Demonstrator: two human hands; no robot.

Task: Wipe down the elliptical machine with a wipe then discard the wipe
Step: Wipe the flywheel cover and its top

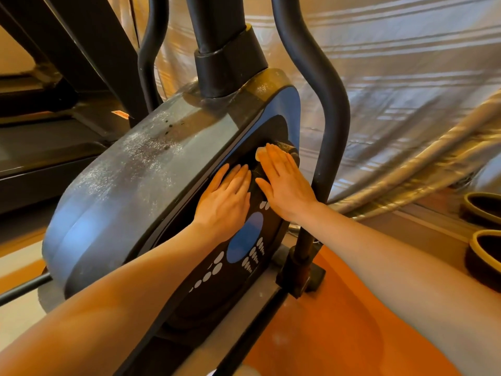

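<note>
The elliptical machine's grey and blue flywheel housing (130, 185) fills the middle of the view, its top dusty. My left hand (225, 202) lies flat with straight fingers on the black side panel. My right hand (282, 183) lies flat beside it, over the crank hub (290, 149), pressing a pale wipe (260, 153) of which only a small edge shows past the fingertips. The two hands are almost touching.
A black curved handle bar (328, 104) rises right behind my right hand. The central post (217, 50) stands above the housing. A treadmill (40, 131) sits at left. Silvery plastic sheeting (406, 90) hangs at right, with two dark round objects (485, 240) on the floor.
</note>
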